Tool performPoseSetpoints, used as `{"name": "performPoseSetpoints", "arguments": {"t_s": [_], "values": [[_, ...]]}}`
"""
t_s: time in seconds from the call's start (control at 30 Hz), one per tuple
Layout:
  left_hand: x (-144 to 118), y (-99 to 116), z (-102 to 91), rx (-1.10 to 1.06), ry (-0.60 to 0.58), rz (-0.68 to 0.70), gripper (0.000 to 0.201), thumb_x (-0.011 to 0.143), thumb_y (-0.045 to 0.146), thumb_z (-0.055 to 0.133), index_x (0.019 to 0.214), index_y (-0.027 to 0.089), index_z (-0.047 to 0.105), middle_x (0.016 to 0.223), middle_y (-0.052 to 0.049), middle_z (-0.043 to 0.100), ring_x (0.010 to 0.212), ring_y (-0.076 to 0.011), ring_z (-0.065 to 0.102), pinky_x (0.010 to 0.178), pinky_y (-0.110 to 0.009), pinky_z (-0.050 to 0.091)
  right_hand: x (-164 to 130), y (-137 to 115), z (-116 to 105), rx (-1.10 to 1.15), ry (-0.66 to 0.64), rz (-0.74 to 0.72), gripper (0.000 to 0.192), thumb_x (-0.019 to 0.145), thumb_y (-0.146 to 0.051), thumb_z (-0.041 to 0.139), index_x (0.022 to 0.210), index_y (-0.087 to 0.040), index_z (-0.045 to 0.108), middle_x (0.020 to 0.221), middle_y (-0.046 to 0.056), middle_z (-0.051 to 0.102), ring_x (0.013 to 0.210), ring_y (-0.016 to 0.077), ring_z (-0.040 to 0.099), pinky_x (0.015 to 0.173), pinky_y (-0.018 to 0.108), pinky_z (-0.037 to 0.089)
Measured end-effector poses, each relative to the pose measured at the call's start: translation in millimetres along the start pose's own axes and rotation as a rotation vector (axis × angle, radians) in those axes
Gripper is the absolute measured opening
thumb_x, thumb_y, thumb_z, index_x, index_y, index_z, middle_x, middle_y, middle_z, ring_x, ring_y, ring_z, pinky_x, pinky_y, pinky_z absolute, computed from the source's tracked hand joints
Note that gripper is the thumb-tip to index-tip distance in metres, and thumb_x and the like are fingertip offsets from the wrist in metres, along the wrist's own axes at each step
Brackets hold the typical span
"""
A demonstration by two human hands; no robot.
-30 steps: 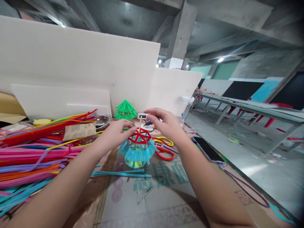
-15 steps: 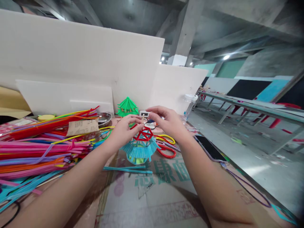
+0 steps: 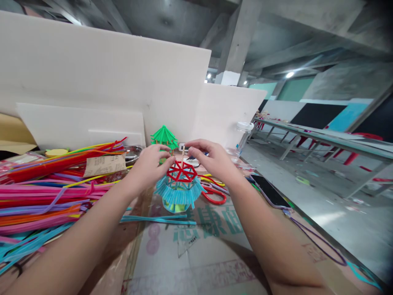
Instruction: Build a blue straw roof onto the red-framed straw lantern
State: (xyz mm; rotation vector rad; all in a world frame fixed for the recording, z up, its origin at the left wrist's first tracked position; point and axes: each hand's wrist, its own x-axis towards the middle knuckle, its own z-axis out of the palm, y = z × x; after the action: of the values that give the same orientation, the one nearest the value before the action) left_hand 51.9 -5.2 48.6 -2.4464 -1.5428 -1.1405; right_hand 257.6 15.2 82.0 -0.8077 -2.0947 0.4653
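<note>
At the far left a thick heap of coloured pipe cleaners lies across the surface, with a paper tag among them. Behind stands a small green pavilion model against white foam boards.

The left hand comes in beside the blue-fringed model, fingertips pinched at the left edge of its red web frame. The model sits on the surface near the middle, just ahead of both hands. A thin wooden stick rises upright from the centre of the red frame; the right hand has its thumb and forefinger closed around the stick's top.

The model looks very light and easily crushed: the fuzzy wire bends at a touch, and the fringe would flatten under pressure. The stick and the stiffer red spokes seem the safest places to hold, gently.

To the right lie red-handled scissors, then a dark phone with a purple cable, and a clear jar further back.
</note>
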Motion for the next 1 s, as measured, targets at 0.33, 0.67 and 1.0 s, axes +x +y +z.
{"name": "performPoseSetpoints", "arguments": {"t_s": [0.33, 0.67, 1.0], "values": [[2.6, 3.3, 21.4, -0.367, -0.284, -0.095, 0.037, 0.084, 0.037, 0.042, 0.076, 0.018, 0.073, 0.104, -0.006, 0.071, 0.101, -0.0252, 0.061, 0.089, -0.034, 0.046, 0.1, 22.6, -8.4, -0.192, -0.298, 0.049, 0.015, 0.085, -0.023, 0.057, 0.091, -0.018, 0.070, 0.093, 0.003, 0.071, 0.085, 0.0158, 0.063, 0.076, 0.028, 0.045], [-2.3, 14.5, 8.1, -0.597, -0.378, -0.347, 0.030, 0.073, 0.046, 0.054, 0.078, 0.018, 0.066, 0.093, -0.005, 0.070, 0.097, -0.0259, 0.061, 0.086, -0.035, 0.046, -2.8, -6.3, -7.4, 0.000, -0.032, -0.006, 0.023, 0.090, -0.029, 0.054, 0.103, -0.016, 0.067, 0.093, 0.004, 0.071, 0.082, 0.0139, 0.063, 0.072, 0.026, 0.046], [-4.1, 17.9, 7.8, -0.575, -0.444, -0.208, 0.025, 0.078, 0.040, 0.050, 0.079, 0.018, 0.063, 0.090, -0.003, 0.065, 0.087, -0.0213, 0.057, 0.077, -0.031, 0.044, -6.7, -23.0, -5.7, -0.022, -0.043, -0.022, 0.022, 0.087, -0.035, 0.059, 0.089, -0.017, 0.071, 0.087, 0.004, 0.072, 0.078, 0.0143, 0.061, 0.070, 0.026, 0.045]]}}
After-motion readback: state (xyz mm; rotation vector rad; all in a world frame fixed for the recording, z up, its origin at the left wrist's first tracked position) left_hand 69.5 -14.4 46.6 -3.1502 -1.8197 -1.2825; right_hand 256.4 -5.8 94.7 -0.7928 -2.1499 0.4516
